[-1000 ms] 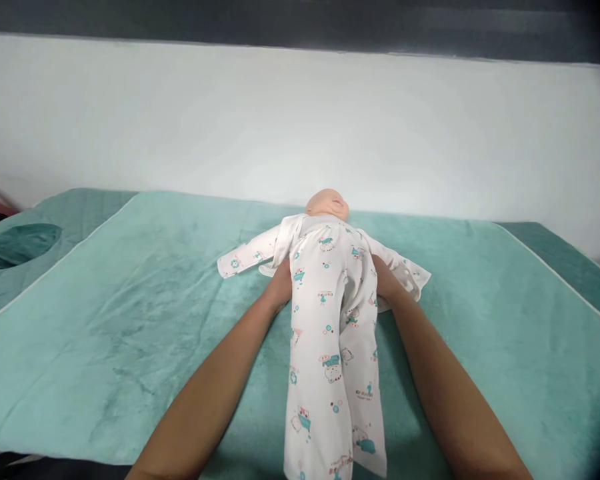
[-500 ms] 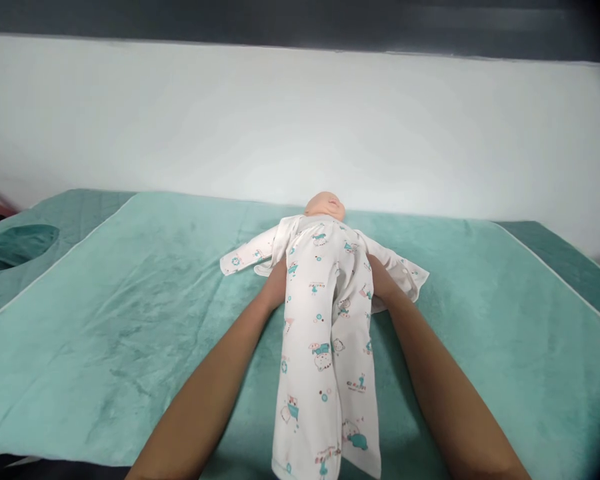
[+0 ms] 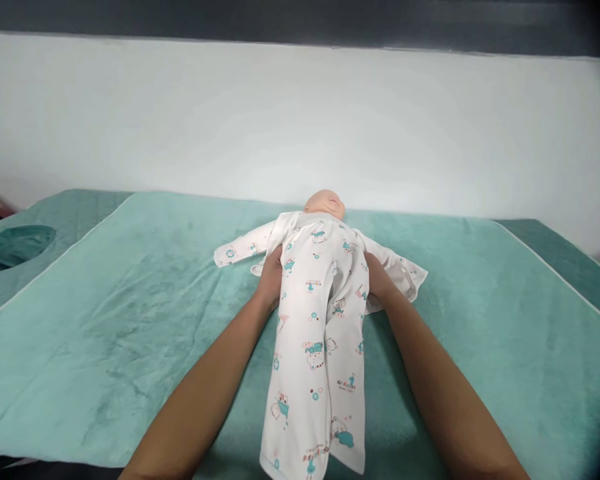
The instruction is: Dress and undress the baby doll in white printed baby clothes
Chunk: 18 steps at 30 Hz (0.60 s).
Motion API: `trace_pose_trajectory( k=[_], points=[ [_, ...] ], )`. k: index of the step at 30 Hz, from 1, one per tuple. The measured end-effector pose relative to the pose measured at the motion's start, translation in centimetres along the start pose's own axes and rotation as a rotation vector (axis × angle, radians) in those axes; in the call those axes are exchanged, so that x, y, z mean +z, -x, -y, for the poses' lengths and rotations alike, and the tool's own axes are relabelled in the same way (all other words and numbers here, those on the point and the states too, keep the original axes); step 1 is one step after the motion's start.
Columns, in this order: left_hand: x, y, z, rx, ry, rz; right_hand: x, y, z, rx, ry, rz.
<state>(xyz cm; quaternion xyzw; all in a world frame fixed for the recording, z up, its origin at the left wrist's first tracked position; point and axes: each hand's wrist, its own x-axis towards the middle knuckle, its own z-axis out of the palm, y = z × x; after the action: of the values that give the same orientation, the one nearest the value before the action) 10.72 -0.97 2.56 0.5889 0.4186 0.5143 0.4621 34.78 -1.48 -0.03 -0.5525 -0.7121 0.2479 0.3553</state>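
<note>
- The left hand (image 3: 271, 275) is pressing in against the near-left edge of the trousers (image 3: 303, 320); its fingers are mostly hiding behind the cloth, so I cannot tell whether it is gripping or lying open.
- The right hand (image 3: 379, 277) is mirroring it on the other edge of the trousers; its fingertips are hiding too, so its grip I also cannot tell.
- The trousers, white with small teal and red figures, are lying between the two hands, their top reaching past both hands and their two legs running back toward the person between the forearms.
- The doll (image 3: 325, 202) is lying with its bare head just beyond the hands, centred between them; the trousers are covering its front.
- The shirt (image 3: 246, 245), white as well, is spreading out under the trousers: one sleeve is stretching outward to the left of the left hand, the other is fanning out to the right of the right hand.
- The sheet (image 3: 145, 313), soft and green, is lying beneath the hands and reaching far out on either side.
- An oval opening (image 3: 17, 248) is showing well to the left of the left hand.
- The wall (image 3: 300, 120) is rising beyond both hands, pale below a dark band (image 3: 300, 23).
</note>
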Motion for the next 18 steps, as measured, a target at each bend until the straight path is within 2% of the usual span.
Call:
trace_pose_trajectory(
  k=[3, 9, 12, 14, 18],
  points=[
    [0.0, 0.0, 0.3, -0.009, 0.008, -0.008, 0.1, 0.1, 0.1, -0.009, -0.030, -0.016],
    [-0.7, -0.5, 2.0, 0.135, -0.166, -0.005, 0.3, 0.3, 0.4, 0.076, -0.045, -0.095],
    [-0.9, -0.7, 2.5, 0.086, -0.231, -0.071, 0.3, 0.4, 0.9, 0.132, -0.028, -0.126],
    [-0.9, -0.8, 2.6, 0.037, -0.195, -0.105, 0.3, 0.4, 1.2, 0.142, -0.037, -0.121],
    [-0.8, -0.5, 2.4, -0.079, 0.047, -0.027, 0.2, 0.4, 1.4, 0.128, -0.140, -0.073]
  ],
)
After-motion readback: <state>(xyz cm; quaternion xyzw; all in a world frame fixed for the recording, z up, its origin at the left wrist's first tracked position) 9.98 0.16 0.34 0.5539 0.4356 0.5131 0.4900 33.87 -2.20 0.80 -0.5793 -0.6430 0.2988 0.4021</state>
